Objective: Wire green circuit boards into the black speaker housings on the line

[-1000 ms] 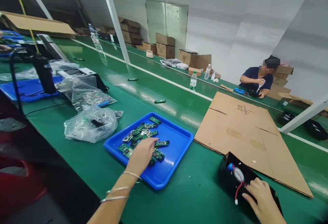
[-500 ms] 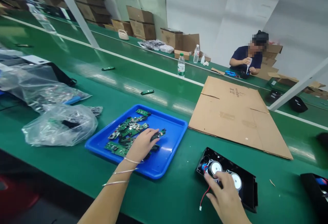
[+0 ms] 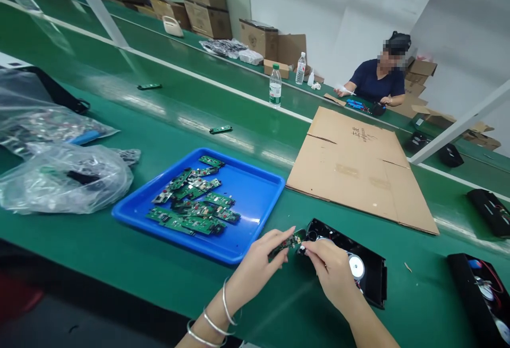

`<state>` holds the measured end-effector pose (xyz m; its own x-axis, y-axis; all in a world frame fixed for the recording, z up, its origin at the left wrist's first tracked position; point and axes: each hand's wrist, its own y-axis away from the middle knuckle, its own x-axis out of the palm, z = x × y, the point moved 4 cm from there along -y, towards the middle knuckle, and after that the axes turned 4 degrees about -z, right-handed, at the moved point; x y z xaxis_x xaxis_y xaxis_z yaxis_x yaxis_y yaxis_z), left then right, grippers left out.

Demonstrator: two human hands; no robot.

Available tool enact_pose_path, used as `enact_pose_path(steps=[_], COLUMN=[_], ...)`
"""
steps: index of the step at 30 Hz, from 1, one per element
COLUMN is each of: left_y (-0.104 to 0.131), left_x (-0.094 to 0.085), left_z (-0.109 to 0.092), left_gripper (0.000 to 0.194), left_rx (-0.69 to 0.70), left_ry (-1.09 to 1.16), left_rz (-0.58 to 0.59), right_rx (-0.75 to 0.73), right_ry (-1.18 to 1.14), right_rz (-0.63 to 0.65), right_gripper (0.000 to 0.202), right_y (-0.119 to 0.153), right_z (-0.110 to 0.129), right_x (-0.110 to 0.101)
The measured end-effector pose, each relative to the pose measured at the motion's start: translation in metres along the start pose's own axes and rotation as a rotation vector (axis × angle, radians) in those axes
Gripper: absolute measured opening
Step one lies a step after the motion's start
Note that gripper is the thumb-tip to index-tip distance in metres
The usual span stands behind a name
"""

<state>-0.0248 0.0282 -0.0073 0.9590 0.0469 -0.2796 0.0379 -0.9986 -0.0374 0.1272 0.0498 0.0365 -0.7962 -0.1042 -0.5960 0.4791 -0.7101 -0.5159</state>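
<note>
My left hand (image 3: 265, 257) grips a small green circuit board (image 3: 292, 240) between thumb and fingers, at the left end of a black speaker housing (image 3: 372, 279). Close against the board's end, my right hand (image 3: 332, 271) pinches a small white plug connector (image 3: 302, 249). Whether the plug sits in the board cannot be made out. A round silver-white speaker (image 3: 356, 266) shows inside the housing; a second one is mostly covered by my right hand. Left of my hands, a blue tray (image 3: 255, 183) holds several more green circuit boards (image 3: 195, 207).
Clear plastic bags (image 3: 67, 178) of parts lie at the left. A flat cardboard sheet (image 3: 366, 172) lies beyond the housing. Another black housing (image 3: 478, 300) with wiring stands at the right. A water bottle (image 3: 275, 86) stands behind; across the bench sits a person (image 3: 374, 79).
My left hand has carried the circuit board from the tray over to the housing. My right hand has moved to the housing's left end and taken hold of the plug. The view has shifted slightly.
</note>
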Motion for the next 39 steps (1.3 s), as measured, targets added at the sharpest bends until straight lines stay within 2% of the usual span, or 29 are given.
enact_pose_path(steps=[4, 7, 12, 15, 19, 22, 24, 26, 31, 35, 39], left_y=[0.006, 0.007, 0.0, -0.002, -0.002, 0.0, 0.001, 0.001, 0.002, 0.004, 0.005], left_x=[0.002, 0.001, 0.0, 0.001, 0.009, 0.012, 0.013, 0.014, 0.015, 0.016, 0.015], left_z=[-0.006, -0.011, -0.014, -0.013, -0.001, 0.009, 0.012, 0.013, 0.013, 0.011, 0.005], left_gripper=[0.037, 0.026, 0.009, 0.013, 0.013, 0.02, 0.031, 0.042, 0.045, 0.043, 0.039], left_rx=[-0.009, 0.022, 0.14, 0.167, 0.0, -0.126, -0.173, -0.223, -0.315, -0.349, -0.345], left_ry=[0.12, 0.185, 0.076, 0.081, 0.375, 0.506, 0.538, 0.57, 0.589, 0.574, 0.551], left_rz=[0.051, 0.057, 0.015, -0.017, 0.027, -0.018, -0.03, -0.009, 0.04, 0.049, 0.066], right_rx=[0.081, 0.109, 0.166, 0.164, 0.096, 0.005, -0.056, -0.109, -0.232, -0.35, -0.374], right_ry=[0.037, 0.028, -0.033, -0.046, -0.061, 0.004, 0.087, 0.174, 0.329, 0.409, 0.426], right_rz=[0.026, 0.025, 0.025, 0.059, 0.072, -0.043, -0.132, -0.165, -0.128, -0.036, -0.011], right_gripper=[0.022, 0.023, 0.024, 0.025, 0.026, 0.025, 0.024, 0.023, 0.024, 0.027, 0.029], right_y=[-0.001, 0.001, 0.002, 0.002, 0.002, 0.003, 0.005, 0.007, 0.009, 0.01, 0.012], right_z=[-0.002, -0.005, -0.009, -0.006, 0.0, 0.003, 0.002, 0.001, 0.003, 0.005, 0.005], right_x=[0.005, 0.009, 0.011, 0.011, 0.01, 0.008, 0.007, 0.009, 0.013, 0.013, 0.013])
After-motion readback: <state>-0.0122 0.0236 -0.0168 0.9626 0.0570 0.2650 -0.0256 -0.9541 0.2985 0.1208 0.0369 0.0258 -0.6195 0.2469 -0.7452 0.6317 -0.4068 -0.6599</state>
